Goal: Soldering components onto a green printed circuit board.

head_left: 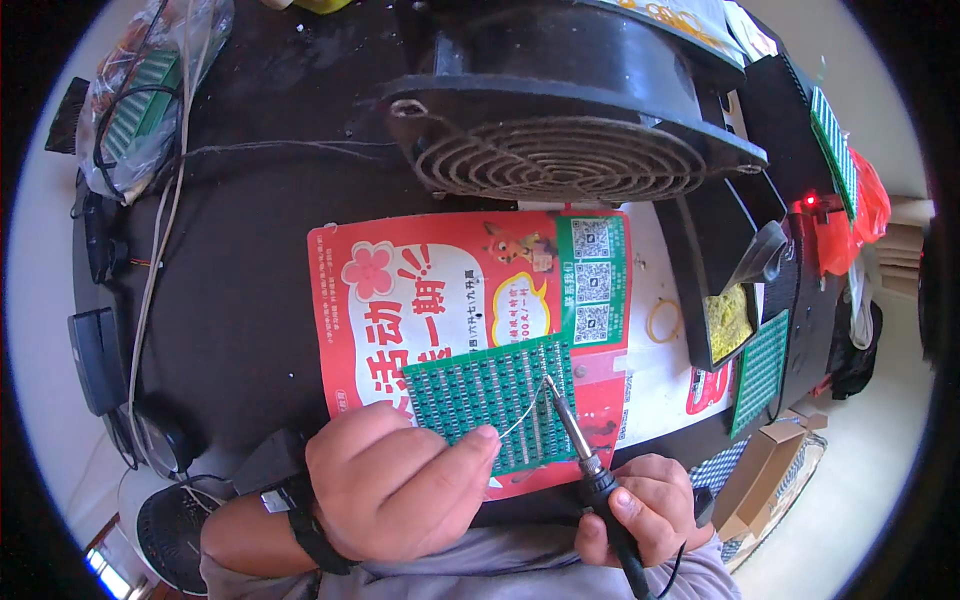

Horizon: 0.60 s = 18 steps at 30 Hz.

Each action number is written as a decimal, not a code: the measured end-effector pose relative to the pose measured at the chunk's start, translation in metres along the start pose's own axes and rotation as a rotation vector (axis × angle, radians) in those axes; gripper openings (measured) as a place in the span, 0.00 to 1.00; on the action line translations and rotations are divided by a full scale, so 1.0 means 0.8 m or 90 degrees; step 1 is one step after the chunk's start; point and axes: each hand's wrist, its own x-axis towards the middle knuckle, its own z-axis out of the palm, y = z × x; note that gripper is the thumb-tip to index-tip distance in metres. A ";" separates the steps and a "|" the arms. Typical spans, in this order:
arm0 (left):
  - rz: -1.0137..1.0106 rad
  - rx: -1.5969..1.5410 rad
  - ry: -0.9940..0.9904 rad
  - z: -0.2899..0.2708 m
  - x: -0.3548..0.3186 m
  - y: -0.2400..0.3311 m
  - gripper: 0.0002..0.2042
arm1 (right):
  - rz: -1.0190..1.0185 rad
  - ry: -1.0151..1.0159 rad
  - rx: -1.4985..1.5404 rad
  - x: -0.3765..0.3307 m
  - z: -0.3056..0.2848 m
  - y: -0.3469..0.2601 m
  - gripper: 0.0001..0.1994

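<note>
Evidently pinches thin wire (527, 412) in curled left hand (398, 486), grips soldering iron (592, 467) in curled right hand (648, 508), probably to steer both tips over green circuit board (487, 392) just beyond both hands.

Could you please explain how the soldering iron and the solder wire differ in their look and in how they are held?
The soldering iron is thick and straight, black behind and metallic in front; the solder wire is thin, pale and curved. The right hand grips the iron, while the left hand pinches the wire. Both extend over the green circuit board, their ends close together.
</note>
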 end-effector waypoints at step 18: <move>-0.002 0.005 -0.018 -0.001 -0.002 0.000 0.13 | -0.009 0.008 -0.005 0.000 0.003 -0.001 0.14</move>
